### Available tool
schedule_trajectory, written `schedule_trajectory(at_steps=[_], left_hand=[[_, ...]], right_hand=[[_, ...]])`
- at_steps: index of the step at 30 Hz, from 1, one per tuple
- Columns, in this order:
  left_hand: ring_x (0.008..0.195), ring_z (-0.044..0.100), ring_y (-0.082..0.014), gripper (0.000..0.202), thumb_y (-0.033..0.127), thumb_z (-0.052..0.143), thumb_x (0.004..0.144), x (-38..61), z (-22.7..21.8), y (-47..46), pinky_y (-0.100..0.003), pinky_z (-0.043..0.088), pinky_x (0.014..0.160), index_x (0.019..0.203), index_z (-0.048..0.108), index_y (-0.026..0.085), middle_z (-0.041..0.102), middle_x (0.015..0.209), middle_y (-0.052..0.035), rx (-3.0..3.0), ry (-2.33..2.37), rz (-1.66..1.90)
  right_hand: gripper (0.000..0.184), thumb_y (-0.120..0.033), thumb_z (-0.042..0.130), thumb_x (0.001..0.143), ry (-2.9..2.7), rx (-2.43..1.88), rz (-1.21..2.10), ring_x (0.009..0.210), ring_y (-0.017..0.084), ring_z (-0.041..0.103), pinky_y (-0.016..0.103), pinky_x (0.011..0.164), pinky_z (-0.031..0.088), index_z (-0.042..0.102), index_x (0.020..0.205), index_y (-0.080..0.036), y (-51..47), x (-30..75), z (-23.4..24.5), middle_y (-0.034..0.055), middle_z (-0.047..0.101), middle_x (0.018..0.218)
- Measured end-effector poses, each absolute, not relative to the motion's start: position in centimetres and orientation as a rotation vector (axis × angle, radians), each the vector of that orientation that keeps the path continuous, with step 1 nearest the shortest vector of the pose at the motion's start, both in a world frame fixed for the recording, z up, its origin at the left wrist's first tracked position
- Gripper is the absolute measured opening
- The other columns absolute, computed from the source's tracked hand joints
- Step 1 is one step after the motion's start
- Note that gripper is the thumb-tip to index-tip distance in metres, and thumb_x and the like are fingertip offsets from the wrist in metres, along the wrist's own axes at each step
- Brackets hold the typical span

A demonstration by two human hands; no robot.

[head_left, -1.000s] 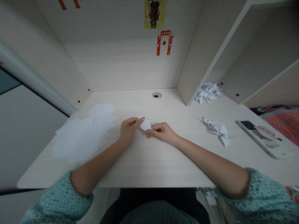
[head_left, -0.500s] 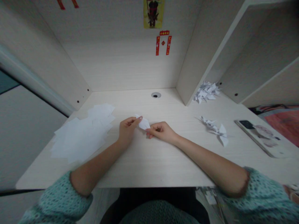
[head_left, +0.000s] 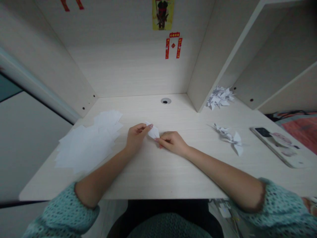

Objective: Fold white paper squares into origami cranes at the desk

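A small folded piece of white paper point(head_left: 154, 132) is held between my two hands over the middle of the desk. My left hand point(head_left: 136, 136) pinches its upper left part, thumb on top. At its lower right corner, my right hand point(head_left: 173, 142) grips the paper between thumb and fingers. The fingers partly cover both ends, so the exact fold shape is hard to make out. Left of my left hand lies a spread pile of flat white paper sheets point(head_left: 86, 145).
Several folded paper pieces point(head_left: 229, 137) lie to the right of my right hand. A heap of folded paper point(head_left: 220, 97) sits behind them by the upright panel point(head_left: 210, 66). A phone point(head_left: 277, 147) lies at the far right. A cable hole point(head_left: 165, 101) is at the back.
My right hand's fingers have curled slightly closer at the paper's corner. Both hands keep hold of the paper, which has barely shifted.
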State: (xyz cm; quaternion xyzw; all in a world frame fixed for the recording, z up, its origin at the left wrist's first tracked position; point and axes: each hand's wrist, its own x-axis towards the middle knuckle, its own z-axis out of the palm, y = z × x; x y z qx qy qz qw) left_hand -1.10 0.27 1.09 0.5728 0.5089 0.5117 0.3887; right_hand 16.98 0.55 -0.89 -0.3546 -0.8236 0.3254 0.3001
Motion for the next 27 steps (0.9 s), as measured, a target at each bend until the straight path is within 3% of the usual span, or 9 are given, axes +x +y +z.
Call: schedule_trajectory(at_steps=[8,15,23,27], left_hand=[[0.061,0.053,-0.0122,0.024,0.039,0.066,0.074,-1.0,0.8,-0.2,-0.024,0.039,0.059,0.062,0.065,0.018,0.061,0.063,0.0003,1.711,1.304,1.199],[0.064,0.056,-0.0119,0.021,0.037,0.066,0.075,-0.9,0.7,-0.6,-0.023,0.043,0.063,0.065,0.066,0.019,0.064,0.068,0.0004,1.876,1.334,1.175],[0.077,0.063,-0.0145,0.035,0.044,0.068,0.071,-0.9,0.1,0.0,-0.023,0.046,0.069,0.099,0.067,0.023,0.069,0.086,-0.0006,1.728,1.307,1.007],[0.064,0.059,-0.0129,0.029,0.047,0.067,0.070,-0.8,-0.1,0.0,-0.023,0.043,0.062,0.080,0.069,0.020,0.066,0.069,0.0015,1.751,1.332,0.888]], right_hand=[[0.034,-0.048,0.054,0.085,-2.051,-0.931,0.732,0.067,0.015,0.054,0.027,0.065,0.039,0.063,0.071,-0.019,1.0,16.9,-1.1,0.0027,0.060,0.067],[0.035,-0.048,0.057,0.082,-1.984,-0.964,0.817,0.064,0.014,0.054,0.026,0.061,0.039,0.066,0.067,-0.018,0.8,16.7,-1.5,0.0027,0.062,0.065],[0.037,-0.052,0.061,0.076,-1.637,-0.994,1.114,0.060,0.014,0.054,0.024,0.053,0.037,0.071,0.067,-0.017,1.8,16.5,-2.4,0.0005,0.061,0.060],[0.028,-0.046,0.067,0.073,-1.517,-0.931,1.157,0.061,0.014,0.053,0.026,0.058,0.039,0.070,0.063,-0.019,2.1,16.6,-2.0,0.0007,0.062,0.063]])
